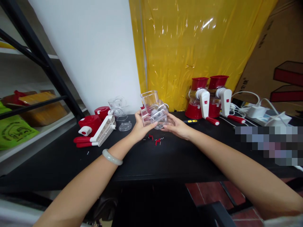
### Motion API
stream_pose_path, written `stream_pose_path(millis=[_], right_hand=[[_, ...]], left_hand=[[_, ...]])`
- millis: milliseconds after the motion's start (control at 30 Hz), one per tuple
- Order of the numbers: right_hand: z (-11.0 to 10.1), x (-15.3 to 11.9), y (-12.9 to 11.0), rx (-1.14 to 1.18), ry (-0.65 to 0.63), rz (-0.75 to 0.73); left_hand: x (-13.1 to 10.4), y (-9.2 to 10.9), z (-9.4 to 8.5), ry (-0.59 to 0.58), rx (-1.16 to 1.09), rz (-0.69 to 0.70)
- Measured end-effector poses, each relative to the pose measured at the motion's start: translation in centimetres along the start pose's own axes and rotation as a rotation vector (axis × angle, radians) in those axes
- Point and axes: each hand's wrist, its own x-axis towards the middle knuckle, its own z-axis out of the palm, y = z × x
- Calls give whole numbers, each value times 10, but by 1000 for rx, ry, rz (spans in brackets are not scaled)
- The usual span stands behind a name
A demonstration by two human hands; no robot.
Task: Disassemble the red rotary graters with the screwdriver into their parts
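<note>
A clear plastic housing point(152, 108) with a square funnel at its top is held between my two hands above the black table point(142, 164). My left hand point(142, 126) grips its left side, thumb across the lower front. On the right side, my right hand point(175, 126) holds it near the round lower opening. Below the housing lie small red pieces point(157, 142) and several small metal pins or screws. A clear flat part point(125, 126) rests left of my left hand, with another clear housing point(117, 104) behind it.
White crank arms with red handles point(103, 130) and red bases point(91, 124) lie at the left. Two red-and-white crank machines point(200, 102) stand at the right, beside white cables and adapters point(257, 111). A black-and-yellow tool point(190, 121) lies behind my right hand.
</note>
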Motion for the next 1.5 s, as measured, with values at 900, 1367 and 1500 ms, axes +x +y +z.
stream_pose_path(millis=[900,1367,1500], right_hand=[[25,-8,-11,132,90,5],[35,-3,6,299,178,31],[34,-3,6,294,202,43]], left_hand=[[-10,12,21,127,-94,-94],[-10,-5,18,150,126,31],[-10,-3,17,177,202,46]])
